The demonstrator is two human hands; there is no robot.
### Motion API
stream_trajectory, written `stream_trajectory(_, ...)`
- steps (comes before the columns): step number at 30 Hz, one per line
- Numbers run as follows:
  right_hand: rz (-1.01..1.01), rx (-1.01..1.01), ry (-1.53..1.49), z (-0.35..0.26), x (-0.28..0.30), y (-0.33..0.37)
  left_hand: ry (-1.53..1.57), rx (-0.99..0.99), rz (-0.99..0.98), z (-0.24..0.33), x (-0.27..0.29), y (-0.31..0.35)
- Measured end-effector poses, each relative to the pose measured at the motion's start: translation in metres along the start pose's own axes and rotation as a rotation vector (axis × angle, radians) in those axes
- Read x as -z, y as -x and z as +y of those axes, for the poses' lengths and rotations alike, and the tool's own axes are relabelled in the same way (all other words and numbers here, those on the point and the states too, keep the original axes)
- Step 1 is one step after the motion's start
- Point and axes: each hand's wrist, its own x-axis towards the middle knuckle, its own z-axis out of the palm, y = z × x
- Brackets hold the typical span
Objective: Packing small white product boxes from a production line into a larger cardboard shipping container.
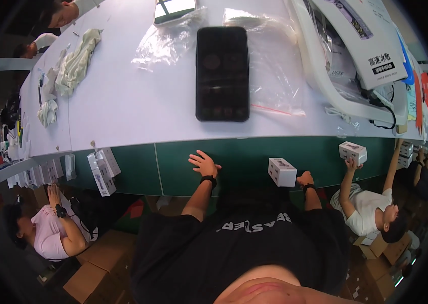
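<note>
My left hand [205, 164] lies open with fingers spread over the green work surface [178, 177], holding nothing. A small white box [282, 172] with dark print and a picture on its side rests to the right of it. My right hand [305, 178] is close beside the box's right side, its fingers curled. Whether it touches the box, or has anything inside the fingers, I cannot make out. Both wrists wear dark bands. Beyond, on the white tabletop, a black phone [222, 74] lies flat.
Clear plastic bags [275, 66] lie around the phone. A white-rimmed tray [320, 76] with packaging and cables stands at the right. Crumpled pale gloves [78, 63] lie far left. White boxes [101, 172] stand left on the green surface. At right, a co-worker's hand [354, 163] holds another white box [352, 152].
</note>
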Motion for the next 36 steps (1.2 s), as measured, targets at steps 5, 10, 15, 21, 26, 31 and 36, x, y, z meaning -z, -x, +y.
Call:
stream_trajectory(5,0.073,0.037,-0.020,0.014,-0.015,-0.015,0.008,-0.015,-0.003,0.002,0.008,0.004)
stream_trajectory(10,0.015,0.019,-0.083,-0.011,0.005,0.015,0.023,0.015,0.004,-0.005,-0.001,0.002)
stream_trajectory(15,0.025,0.038,-0.089,-0.010,0.010,0.022,0.021,0.001,0.027,-0.003,-0.003,0.004)
stream_trajectory(21,0.027,0.060,-0.118,-0.015,0.010,0.026,0.014,0.021,0.056,-0.006,-0.008,-0.004)
stream_trajectory(26,-0.013,0.058,-0.072,-0.021,0.011,0.030,0.008,0.031,0.094,-0.014,-0.010,-0.005)
stream_trajectory(31,0.233,0.186,-0.044,0.005,-0.017,0.012,0.045,-0.005,0.099,-0.012,-0.009,-0.008)
stream_trajectory(36,0.266,0.410,-0.285,0.017,-0.041,0.029,0.063,0.016,0.105,-0.020,-0.005,-0.014)
